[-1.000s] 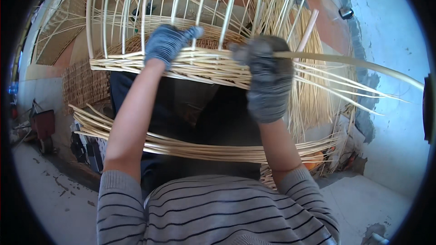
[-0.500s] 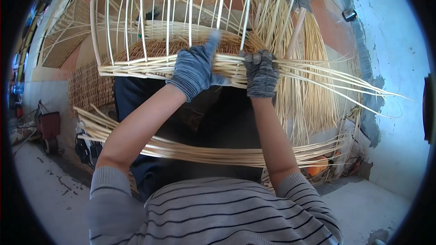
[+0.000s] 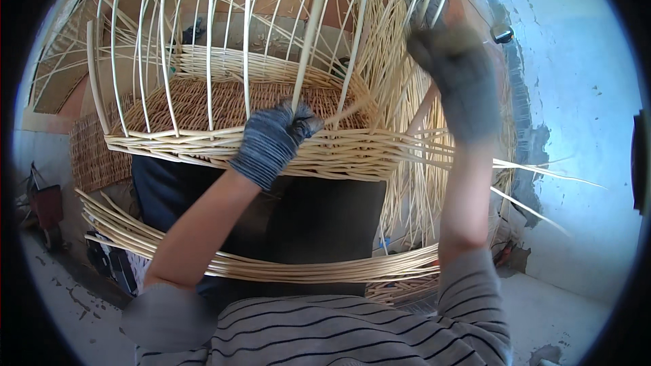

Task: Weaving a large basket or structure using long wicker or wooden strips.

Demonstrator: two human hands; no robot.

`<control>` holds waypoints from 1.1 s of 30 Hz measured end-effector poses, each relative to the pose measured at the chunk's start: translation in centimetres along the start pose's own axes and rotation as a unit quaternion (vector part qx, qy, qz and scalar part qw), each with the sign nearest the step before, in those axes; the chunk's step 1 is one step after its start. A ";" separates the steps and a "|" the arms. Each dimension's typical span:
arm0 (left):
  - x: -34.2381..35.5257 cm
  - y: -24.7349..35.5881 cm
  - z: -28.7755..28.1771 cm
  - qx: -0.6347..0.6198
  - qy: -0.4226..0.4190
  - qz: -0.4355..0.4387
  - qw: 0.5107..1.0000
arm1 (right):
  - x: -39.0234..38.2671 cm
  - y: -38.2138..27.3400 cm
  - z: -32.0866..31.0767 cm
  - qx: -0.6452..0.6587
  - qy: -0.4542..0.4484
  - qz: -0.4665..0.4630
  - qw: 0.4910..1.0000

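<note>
A half-woven wicker basket [image 3: 203, 105] lies on its side before me, its pale upright stakes fanning toward the camera. My left hand [image 3: 271, 142], in a grey knit glove, presses on the woven band [image 3: 339, 152] at the basket's wall, thumb against an upright stake [image 3: 308, 34]. My right hand [image 3: 458, 74], also gloved and blurred, is raised at the right among loose willow rods [image 3: 407, 13], fingers closed around them. A second ring of bundled rods [image 3: 298, 270] curves below, across my forearms.
A pale blue plastered wall [image 3: 576, 129] stands at the right, with loose rod tips [image 3: 542, 176] sticking out toward it. A woven panel [image 3: 95, 156] leans at the left beside a red object [image 3: 46, 205]. Grey concrete floor [image 3: 549, 312] lies below. My striped sleeves fill the lower edge.
My right hand has lifted from the woven band up and to the right into the loose rods. My left hand has slid lower and left along the band.
</note>
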State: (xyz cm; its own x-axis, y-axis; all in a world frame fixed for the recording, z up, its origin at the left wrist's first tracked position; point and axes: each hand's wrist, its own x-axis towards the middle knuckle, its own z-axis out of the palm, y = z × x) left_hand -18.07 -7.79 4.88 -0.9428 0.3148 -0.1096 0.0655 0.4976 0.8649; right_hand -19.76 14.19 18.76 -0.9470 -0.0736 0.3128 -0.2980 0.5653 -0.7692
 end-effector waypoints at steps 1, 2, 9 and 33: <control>0.2 0.0 0.3 -0.108 0.010 -0.062 0.992 | 3.5 -0.2 2.2 -0.150 -0.049 -0.006 0.987; 0.4 0.0 0.4 -0.027 0.032 -0.055 0.998 | 6.9 -0.3 3.8 -0.353 -0.100 -0.054 0.929; 2.1 0.6 -1.5 0.044 -0.062 -0.079 0.994 | 12.6 8.2 6.2 -0.003 0.292 -0.081 0.953; -1.9 7.8 6.8 0.513 -0.107 0.114 0.844 | -10.3 10.2 -1.6 0.465 0.359 0.357 0.727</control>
State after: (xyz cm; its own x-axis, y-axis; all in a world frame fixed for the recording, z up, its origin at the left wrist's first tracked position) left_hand -13.56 0.97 8.47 -0.7936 0.5815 -0.1790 0.5897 0.8076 0.0088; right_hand -12.88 22.02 8.53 -0.6935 0.6014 -0.3968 -0.0299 -0.5742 -0.8182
